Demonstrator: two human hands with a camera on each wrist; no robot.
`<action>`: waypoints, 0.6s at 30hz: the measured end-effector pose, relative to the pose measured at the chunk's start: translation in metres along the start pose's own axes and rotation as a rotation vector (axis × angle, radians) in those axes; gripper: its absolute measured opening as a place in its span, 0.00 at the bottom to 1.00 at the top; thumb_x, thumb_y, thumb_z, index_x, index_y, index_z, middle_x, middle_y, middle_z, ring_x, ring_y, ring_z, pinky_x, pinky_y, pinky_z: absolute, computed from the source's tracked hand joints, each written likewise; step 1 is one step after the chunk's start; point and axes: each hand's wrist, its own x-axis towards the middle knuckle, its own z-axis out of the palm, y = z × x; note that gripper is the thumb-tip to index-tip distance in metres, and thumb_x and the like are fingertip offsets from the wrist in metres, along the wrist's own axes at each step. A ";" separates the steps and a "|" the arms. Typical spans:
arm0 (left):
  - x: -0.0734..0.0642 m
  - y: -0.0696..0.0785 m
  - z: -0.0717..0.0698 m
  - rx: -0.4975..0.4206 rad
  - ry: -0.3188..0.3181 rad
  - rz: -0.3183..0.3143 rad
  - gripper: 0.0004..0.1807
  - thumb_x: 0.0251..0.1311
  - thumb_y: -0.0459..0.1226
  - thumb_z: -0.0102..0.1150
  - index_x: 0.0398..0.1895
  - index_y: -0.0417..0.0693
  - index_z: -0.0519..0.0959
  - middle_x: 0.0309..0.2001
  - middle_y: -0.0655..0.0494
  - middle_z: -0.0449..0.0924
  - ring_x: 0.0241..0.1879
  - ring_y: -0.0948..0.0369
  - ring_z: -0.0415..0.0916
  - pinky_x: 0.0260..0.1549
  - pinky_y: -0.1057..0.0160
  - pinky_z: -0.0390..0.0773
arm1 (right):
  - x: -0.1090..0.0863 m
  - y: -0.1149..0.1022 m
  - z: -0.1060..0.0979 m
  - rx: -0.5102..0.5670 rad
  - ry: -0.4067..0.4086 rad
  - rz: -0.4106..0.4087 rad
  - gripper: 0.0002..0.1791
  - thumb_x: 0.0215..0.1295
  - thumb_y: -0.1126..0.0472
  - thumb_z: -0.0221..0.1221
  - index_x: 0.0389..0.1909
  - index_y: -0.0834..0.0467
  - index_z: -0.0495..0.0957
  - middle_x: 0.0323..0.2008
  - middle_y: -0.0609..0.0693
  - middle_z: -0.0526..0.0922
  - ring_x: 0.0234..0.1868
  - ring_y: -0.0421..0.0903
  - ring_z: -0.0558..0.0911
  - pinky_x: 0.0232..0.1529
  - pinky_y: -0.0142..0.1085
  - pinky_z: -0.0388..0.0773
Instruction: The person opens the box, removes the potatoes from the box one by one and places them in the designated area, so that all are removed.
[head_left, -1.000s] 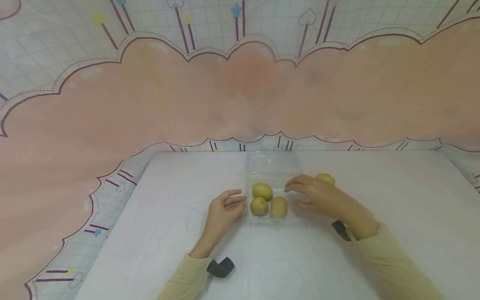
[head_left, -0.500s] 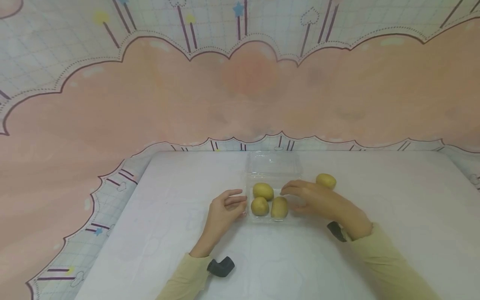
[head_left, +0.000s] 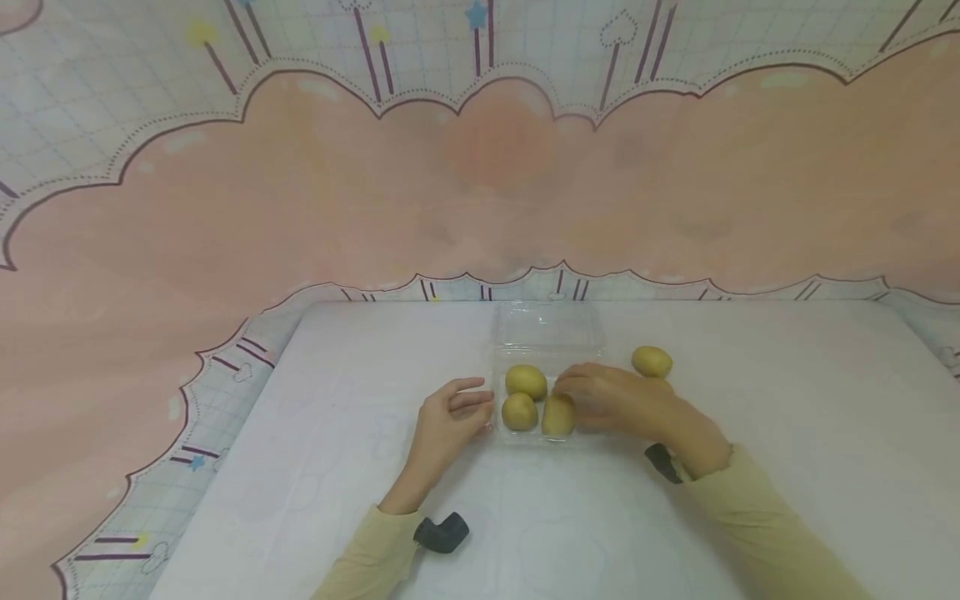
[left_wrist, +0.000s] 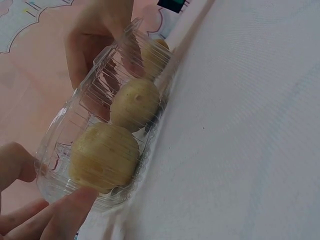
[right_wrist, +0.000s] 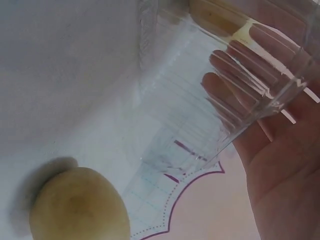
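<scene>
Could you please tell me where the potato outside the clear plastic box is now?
In the head view, the loose potato lies on the white table, right of the open clear box and just beyond the right hand.

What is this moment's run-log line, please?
left grip: touching box | right grip: in box | lid: open | boxed: three potatoes | outside: one potato

We see the clear box [head_left: 555, 441] flanked at its left wall by the left grip [head_left: 447, 425], while the right grip [head_left: 626, 400] bars its right side. Three yellowish rounded items [head_left: 526, 382] obstruct the interior, and the open lid [head_left: 547, 323] occupies the far side. We find passage over the counter [head_left: 555, 517] between the sleeves [head_left: 375, 554], and a narrow gap between box and outlying item [head_left: 652, 361].
</scene>
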 end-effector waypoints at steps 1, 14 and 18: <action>0.000 0.000 0.000 -0.001 -0.001 -0.001 0.23 0.60 0.30 0.65 0.59 0.36 0.76 0.50 0.38 0.84 0.48 0.48 0.85 0.38 0.66 0.88 | 0.001 0.000 0.000 -0.002 -0.002 -0.001 0.15 0.59 0.64 0.67 0.49 0.58 0.82 0.49 0.50 0.84 0.53 0.48 0.82 0.57 0.41 0.81; 0.000 0.001 0.000 -0.011 -0.003 -0.016 0.23 0.61 0.30 0.65 0.60 0.36 0.75 0.50 0.38 0.84 0.49 0.48 0.84 0.38 0.66 0.88 | 0.010 -0.001 0.000 0.077 -0.061 -0.032 0.18 0.57 0.65 0.69 0.50 0.55 0.84 0.48 0.46 0.86 0.53 0.47 0.82 0.57 0.42 0.81; 0.001 0.001 0.000 -0.005 0.000 -0.018 0.23 0.61 0.31 0.65 0.60 0.36 0.75 0.50 0.38 0.84 0.49 0.48 0.84 0.38 0.66 0.88 | 0.011 -0.001 0.001 0.078 -0.059 -0.029 0.16 0.56 0.66 0.69 0.47 0.55 0.84 0.46 0.45 0.86 0.51 0.46 0.83 0.56 0.41 0.82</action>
